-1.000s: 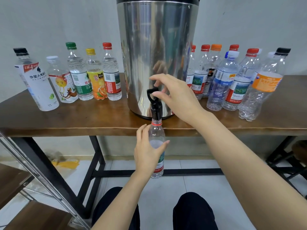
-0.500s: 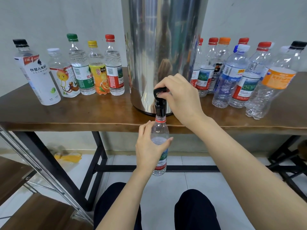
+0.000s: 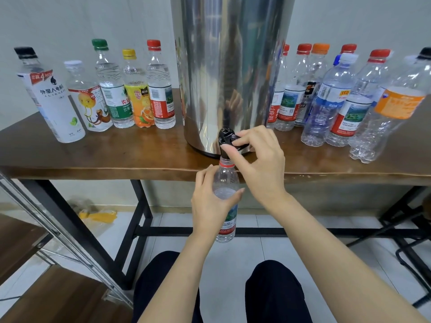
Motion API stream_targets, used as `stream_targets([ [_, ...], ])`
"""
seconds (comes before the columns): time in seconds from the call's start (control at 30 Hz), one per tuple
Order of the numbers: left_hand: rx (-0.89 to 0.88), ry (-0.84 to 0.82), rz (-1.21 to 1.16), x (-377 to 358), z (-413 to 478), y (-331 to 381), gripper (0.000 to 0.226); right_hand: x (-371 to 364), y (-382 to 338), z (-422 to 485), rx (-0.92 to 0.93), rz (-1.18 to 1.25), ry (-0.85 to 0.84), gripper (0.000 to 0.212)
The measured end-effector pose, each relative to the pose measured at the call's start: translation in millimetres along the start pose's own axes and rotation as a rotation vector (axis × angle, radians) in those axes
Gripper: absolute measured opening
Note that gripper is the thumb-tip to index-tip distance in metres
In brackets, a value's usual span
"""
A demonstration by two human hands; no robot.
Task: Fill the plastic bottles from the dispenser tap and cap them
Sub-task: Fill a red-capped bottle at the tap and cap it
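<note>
The left hand (image 3: 211,201) is wrapped round the middle of a clear plastic bottle (image 3: 225,177), thumb across the front and fingers curled behind. It holds the bottle upright in the air just below the front edge of the wooden table (image 3: 116,157). The bottle's uncapped, red-ringed mouth sits directly under the black tap (image 3: 225,137), and a water line shows inside near the thumb. The right hand (image 3: 261,159) pinches the tap's lever, thumb at its front and bent fingers on its right side. The tap juts from the base of the steel dispenser (image 3: 233,66), which stands mid-table close to the front edge. A row of five capped bottles (image 3: 137,89) lines the back left, and a cluster of capped bottles (image 3: 335,101) crowds the right side toward the right edge.
</note>
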State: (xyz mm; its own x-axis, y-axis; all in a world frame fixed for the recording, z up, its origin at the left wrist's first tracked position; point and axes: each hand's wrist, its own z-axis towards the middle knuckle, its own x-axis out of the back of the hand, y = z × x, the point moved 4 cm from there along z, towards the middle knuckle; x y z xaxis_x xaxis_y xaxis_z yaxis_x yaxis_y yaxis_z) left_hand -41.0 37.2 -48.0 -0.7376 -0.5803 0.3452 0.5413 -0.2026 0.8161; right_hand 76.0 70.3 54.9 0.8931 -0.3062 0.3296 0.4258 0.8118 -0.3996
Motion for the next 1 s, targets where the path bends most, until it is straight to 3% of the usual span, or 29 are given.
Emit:
stream_targets([
  [0.23,-0.027,0.035,0.013,-1,0,0,0.071,3,30,12,-0.055,0.181,-0.070,0.018],
  [0.47,-0.033,0.040,0.013,-1,0,-1,0.071,-19,32,0,-0.129,0.238,0.109,0.025],
  [1.0,-0.032,0.049,0.009,-3,-1,-2,0.072,-21,31,2,-0.099,0.271,0.151,0.022],
])
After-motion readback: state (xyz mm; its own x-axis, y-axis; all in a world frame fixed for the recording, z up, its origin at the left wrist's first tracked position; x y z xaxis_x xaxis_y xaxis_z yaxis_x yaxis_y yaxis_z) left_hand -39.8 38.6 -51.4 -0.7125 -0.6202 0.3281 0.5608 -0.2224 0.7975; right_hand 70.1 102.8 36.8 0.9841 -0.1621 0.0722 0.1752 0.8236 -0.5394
